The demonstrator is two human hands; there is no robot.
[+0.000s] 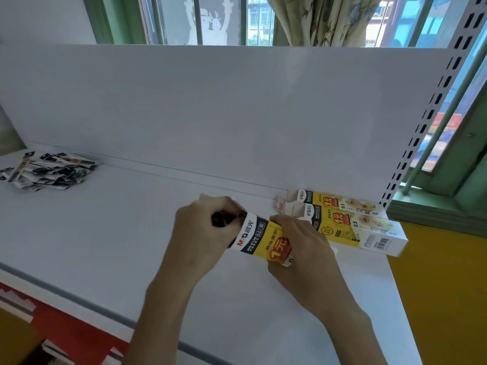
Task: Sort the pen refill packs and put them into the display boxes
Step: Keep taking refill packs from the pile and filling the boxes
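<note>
While the left hand (200, 230) curls round a dark bundle of refill packs (222, 219) at the open mouth of a yellow box (266, 241), the right hand (300, 248) wraps round that box's other end, above the shelf (118, 246). If the bundle goes in skewed, packs could snag on the flap, crumple, or spill beside the grip. A hard squeeze might also pinch the mouth narrower.

Head view count:
- 3 boxes: 1 held, and 2 spare boxes (353, 225) just right of the right hand.
- 1 loose pile (50, 168) of packs, well left of the left hand.
- 2 hands.
</note>
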